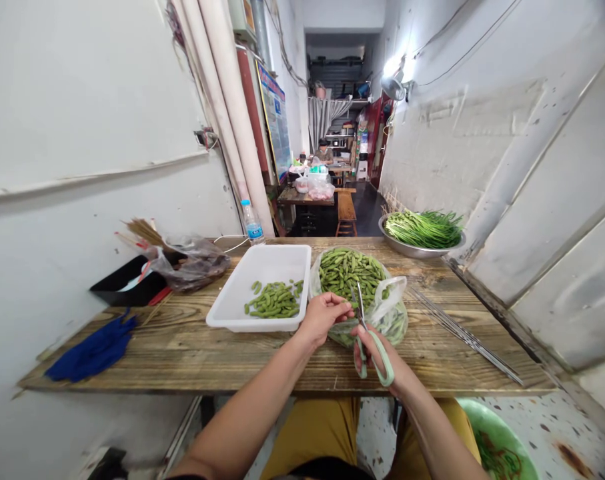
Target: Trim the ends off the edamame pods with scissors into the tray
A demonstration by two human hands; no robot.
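Note:
My right hand (pixel 371 348) grips a pair of scissors (pixel 381 357) by pale green handles, blades parted and pointing up over the bag. Close beside the blades, my left hand (pixel 327 315) is closed in a pinch on a green edamame pod (pixel 351 305), partly hidden by the fingers. Beneath both hands sits a clear plastic bag (pixel 395 300) full of edamame pods (pixel 349 267). To its left stands a white plastic tray (pixel 242 273), with a small heap of pods (pixel 275 300) toward its near right side.
A metal bowl of green stalks (pixel 422 230) stands at the far right, metal skewers (pixel 465 333) nearer. On the left are a blue glove (pixel 92 348), a black box (pixel 127 280), a plastic bag (pixel 192 263) and a water bottle (pixel 253 223). A person (pixel 324 152) sits far back.

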